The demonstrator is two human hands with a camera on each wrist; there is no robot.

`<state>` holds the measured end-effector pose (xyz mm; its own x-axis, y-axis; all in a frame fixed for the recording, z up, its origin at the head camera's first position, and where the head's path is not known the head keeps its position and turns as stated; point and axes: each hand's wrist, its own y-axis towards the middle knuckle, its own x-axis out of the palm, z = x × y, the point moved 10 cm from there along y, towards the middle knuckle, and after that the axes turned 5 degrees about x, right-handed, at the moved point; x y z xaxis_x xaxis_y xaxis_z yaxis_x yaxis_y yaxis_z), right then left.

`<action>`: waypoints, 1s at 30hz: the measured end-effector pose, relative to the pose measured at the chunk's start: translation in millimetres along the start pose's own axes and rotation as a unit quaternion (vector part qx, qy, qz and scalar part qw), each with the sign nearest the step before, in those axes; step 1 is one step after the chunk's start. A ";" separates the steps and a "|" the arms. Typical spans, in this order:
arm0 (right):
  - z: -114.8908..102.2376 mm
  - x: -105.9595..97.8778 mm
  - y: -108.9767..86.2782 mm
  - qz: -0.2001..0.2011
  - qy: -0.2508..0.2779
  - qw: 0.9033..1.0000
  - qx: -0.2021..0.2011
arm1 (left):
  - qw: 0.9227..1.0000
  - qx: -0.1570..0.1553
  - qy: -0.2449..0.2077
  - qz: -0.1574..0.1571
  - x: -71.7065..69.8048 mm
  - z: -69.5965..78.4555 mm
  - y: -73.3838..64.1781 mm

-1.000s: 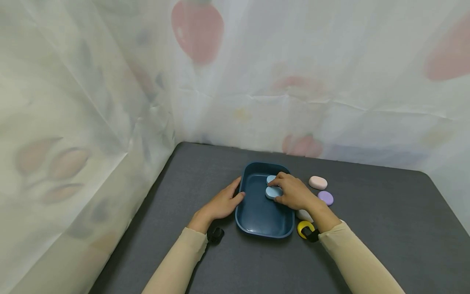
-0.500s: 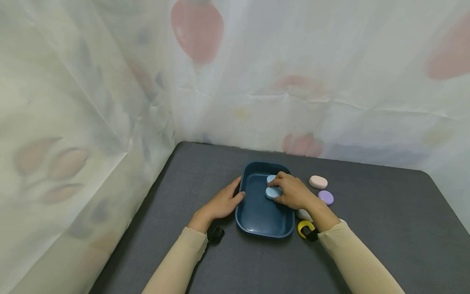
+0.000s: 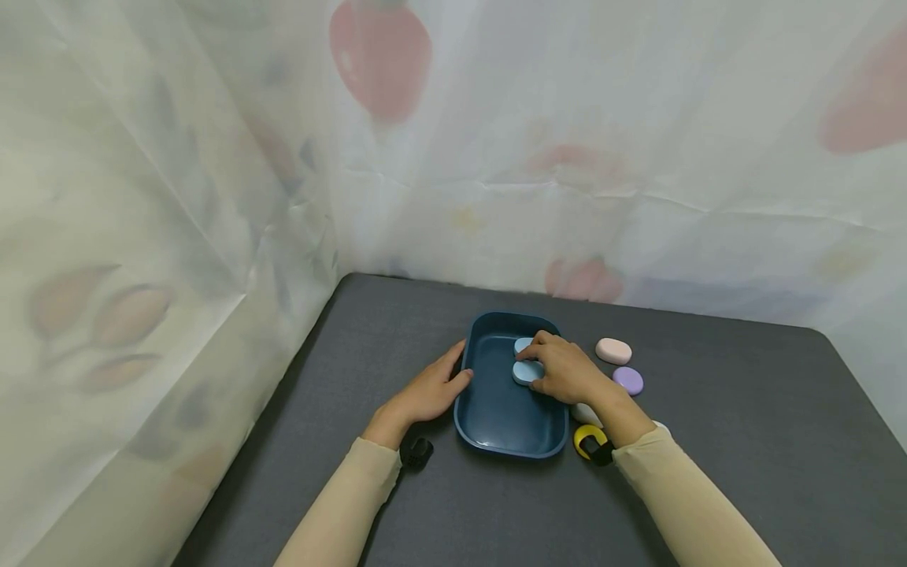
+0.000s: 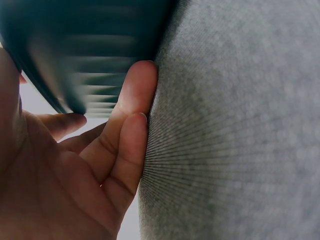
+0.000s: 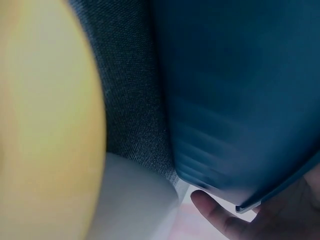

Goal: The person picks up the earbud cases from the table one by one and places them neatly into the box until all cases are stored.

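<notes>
A dark blue rectangular bin (image 3: 499,429) lies on the grey table in the head view. My left hand (image 3: 428,391) touches its left side, fingers along the outer wall and thumb at the rim. Close up in the left wrist view, the fingers (image 4: 132,95) lie between wall and table. My right hand (image 3: 567,372) reaches over the right rim and pinches a smooth light blue oval piece (image 3: 526,372), thumb on its near side and fingers on its far side. Another light blue piece (image 3: 522,345) sits just beyond, partly hidden by the fingers.
Right of the bin lie a pale pink oval piece (image 3: 613,351), a purple round piece (image 3: 628,381), a whitish piece (image 3: 586,415) and a yellow round piece (image 3: 586,438). My right forearm and wrist camera partly cover the last two. A printed curtain (image 3: 453,157) hangs behind the table.
</notes>
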<state>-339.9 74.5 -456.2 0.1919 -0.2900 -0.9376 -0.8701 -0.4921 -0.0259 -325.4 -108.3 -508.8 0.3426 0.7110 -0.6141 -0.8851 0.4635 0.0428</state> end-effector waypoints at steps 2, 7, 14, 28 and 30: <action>0.3 0.0 -0.3 0.001 0.000 1.000 0.002 | 1.000 0.002 0.000 0.003 -0.1 -0.1 0.3; 1.0 -0.5 -0.2 0.003 0.001 1.000 0.005 | 1.000 -0.002 0.005 0.002 -0.1 -0.7 0.7; 1.9 -2.5 -0.3 0.002 0.000 1.000 0.009 | 1.000 0.001 0.004 0.002 -0.4 0.5 0.3; 2.5 -17.0 -8.4 0.012 0.005 1.000 0.010 | 1.000 0.002 0.005 0.004 -1.4 -1.2 1.3; 2.2 -19.0 -9.4 0.012 0.003 1.000 0.008 | 1.000 0.003 0.005 0.005 -1.5 -1.9 1.6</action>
<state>-336.3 86.4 -438.9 0.1724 -0.3063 -0.9362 -0.8819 -0.4713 -0.0082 -327.9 -109.7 -509.3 0.3310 0.7105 -0.6210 -0.8866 0.4594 0.0531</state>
